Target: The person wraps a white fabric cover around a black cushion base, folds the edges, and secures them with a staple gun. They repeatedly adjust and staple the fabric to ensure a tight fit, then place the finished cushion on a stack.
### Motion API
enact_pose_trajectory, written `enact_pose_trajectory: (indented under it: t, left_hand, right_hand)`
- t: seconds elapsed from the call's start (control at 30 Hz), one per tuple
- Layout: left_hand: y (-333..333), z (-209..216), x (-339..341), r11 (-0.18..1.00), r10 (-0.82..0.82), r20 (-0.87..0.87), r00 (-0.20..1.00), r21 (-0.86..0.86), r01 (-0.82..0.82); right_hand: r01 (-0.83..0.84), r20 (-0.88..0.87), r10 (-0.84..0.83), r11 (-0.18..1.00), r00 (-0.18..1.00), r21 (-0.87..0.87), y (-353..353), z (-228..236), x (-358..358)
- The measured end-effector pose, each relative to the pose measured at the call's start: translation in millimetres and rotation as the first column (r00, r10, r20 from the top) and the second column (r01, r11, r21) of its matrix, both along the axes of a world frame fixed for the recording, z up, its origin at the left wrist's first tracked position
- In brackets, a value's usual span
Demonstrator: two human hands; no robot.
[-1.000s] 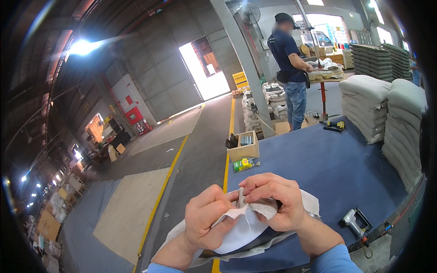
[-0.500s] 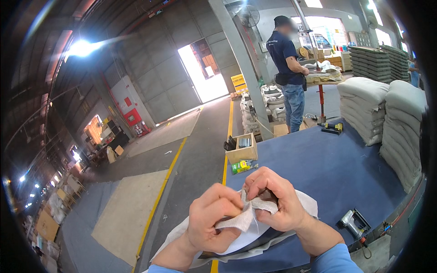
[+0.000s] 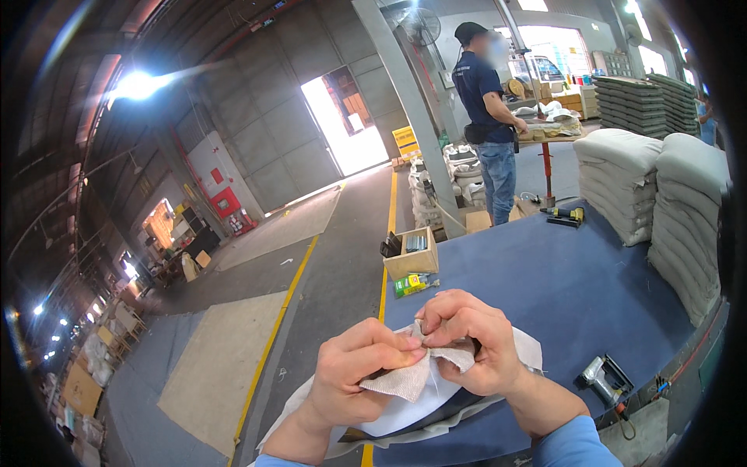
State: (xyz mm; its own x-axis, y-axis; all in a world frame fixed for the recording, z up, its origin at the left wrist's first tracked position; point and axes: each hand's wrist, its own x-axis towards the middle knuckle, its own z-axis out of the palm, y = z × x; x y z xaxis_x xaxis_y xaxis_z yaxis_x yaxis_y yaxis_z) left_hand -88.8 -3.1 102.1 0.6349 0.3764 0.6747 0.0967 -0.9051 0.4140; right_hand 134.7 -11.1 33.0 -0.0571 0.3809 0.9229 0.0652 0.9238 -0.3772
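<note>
Head view hidden: dark piece beneath cloth, mostly covered
Cloth (image 3: 412, 381): pale woven, bunched
Left hand (image 3: 354, 377): pinching cloth
Right hand (image 3: 467, 342): pinching cloth

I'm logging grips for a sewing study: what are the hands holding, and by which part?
Both hands, left hand and right hand, pinch a folded corner of a beige woven fabric piece at its top edge.
</note>
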Motion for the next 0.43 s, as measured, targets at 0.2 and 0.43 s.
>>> enact_pose_trajectory:
  t: [0.2, 0.43]
  left_hand:
    - [1.2, 3.6, 1.7, 0.996, -0.084, -0.007, 0.996, 0.000, 0.084]
    - [3.3, 6.4, 3.6, 0.996, -0.086, -0.044, 0.995, 0.031, 0.087]
  right_hand:
    - [-0.059, -0.010, 0.059, 0.996, 0.998, 0.062, 4.2, -4.9, 4.1]
    - [-0.114, -0.015, 0.115, 0.990, 0.993, 0.080, 8.9, -9.0, 7.3]
